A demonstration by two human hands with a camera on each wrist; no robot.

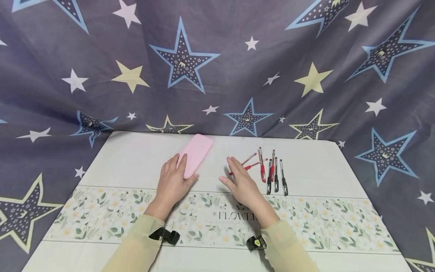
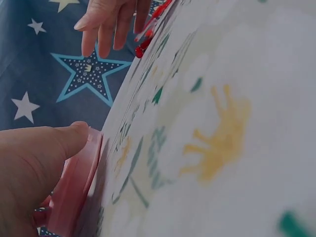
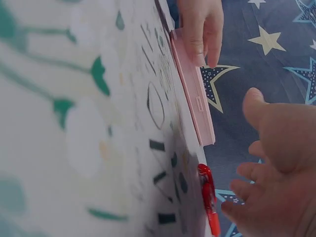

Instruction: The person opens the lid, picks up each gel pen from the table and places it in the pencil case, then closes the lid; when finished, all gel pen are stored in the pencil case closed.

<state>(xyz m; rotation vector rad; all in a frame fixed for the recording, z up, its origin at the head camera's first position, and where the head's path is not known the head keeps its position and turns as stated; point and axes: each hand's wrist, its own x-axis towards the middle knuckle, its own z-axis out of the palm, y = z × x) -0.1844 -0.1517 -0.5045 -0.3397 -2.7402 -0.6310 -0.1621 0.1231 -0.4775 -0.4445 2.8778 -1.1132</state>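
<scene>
On the left side of the white table lies a closed pink pencil case (image 1: 198, 151). My left hand (image 1: 173, 183) spreads over its near end, fingers mostly straight along the left edge and thumb by the near right corner. My right hand (image 1: 244, 187) hovers beside a group of pens, its palm turned toward the left hand and its fingers extended. Nearest to it is a red pen (image 1: 251, 166), partly behind the fingertips; in the right wrist view a red pen (image 3: 209, 200) shows just beside those fingers. Several red and black pens, including a black pen (image 1: 283, 177), lie further right.
A floral band (image 1: 323, 223) with printed lettering crosses the table cover in front of the case and pens. Behind the table's far edge hangs a dark curtain (image 1: 217, 75) with stars. A black wrist strap (image 1: 164, 235) sits on the left sleeve.
</scene>
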